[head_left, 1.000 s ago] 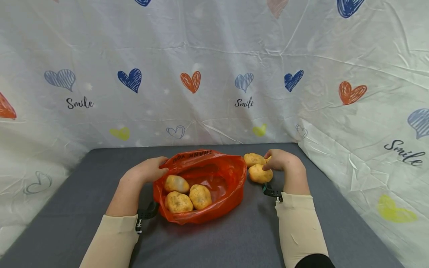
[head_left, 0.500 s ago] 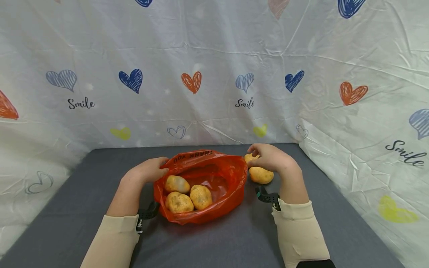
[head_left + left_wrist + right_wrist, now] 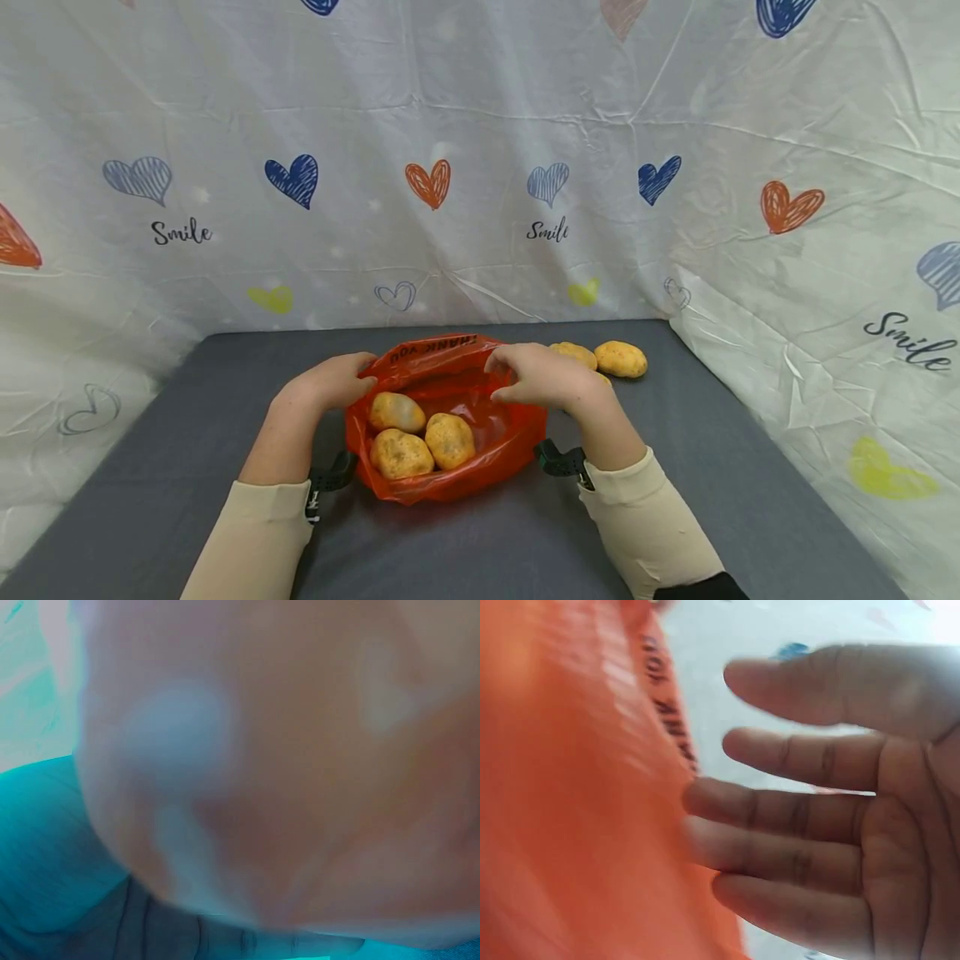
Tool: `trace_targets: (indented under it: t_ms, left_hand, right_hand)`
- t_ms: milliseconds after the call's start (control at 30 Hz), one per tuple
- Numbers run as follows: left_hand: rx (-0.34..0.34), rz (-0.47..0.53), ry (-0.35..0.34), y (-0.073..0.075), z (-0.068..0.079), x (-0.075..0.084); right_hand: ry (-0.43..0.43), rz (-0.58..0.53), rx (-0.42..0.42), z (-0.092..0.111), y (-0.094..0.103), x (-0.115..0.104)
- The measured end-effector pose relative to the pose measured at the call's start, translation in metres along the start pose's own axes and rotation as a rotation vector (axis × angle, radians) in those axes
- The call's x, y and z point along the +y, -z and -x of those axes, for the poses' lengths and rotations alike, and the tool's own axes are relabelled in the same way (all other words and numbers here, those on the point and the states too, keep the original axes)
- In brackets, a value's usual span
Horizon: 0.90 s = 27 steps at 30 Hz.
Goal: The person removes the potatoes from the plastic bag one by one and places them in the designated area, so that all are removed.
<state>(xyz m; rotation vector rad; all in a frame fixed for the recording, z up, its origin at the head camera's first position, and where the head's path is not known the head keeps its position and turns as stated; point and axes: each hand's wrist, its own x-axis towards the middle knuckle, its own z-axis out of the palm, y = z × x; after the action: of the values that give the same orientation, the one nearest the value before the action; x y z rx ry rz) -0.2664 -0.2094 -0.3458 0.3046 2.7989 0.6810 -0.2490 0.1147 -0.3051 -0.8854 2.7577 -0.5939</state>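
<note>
The red plastic bag [image 3: 450,486] stretches crosswise between the left hand [image 3: 330,383], pinching its left rim, and the empty right hand [image 3: 536,377], fingers parted at its right side.

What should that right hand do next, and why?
Maybe gently grip the right side of the red bag with the right hand: it looks open and empty beside the bag, while the left hand holds the other side.
</note>
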Motion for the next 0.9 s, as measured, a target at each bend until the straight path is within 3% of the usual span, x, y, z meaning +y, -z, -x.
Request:
trace_targets:
  t_ms: [133,300,533,900]
  left_hand:
    - [0.003,0.000,-0.001,0.000,0.000,0.000]
    - [0.002,0.000,-0.001,0.000,0.002,0.000]
    - [0.005,0.006,-0.014,0.000,0.001,0.000]
    - [-0.002,0.001,0.000,-0.002,0.001,0.003]
  right_hand:
    - [0.011,0.045,-0.104,-0.014,-0.018,-0.006]
    - [-0.044,0.107,-0.193,-0.026,-0.040,-0.016]
    - [-0.055,0.162,-0.218,-0.035,-0.061,-0.022]
    - [-0.030,0.149,-0.259,-0.036,-0.065,-0.022]
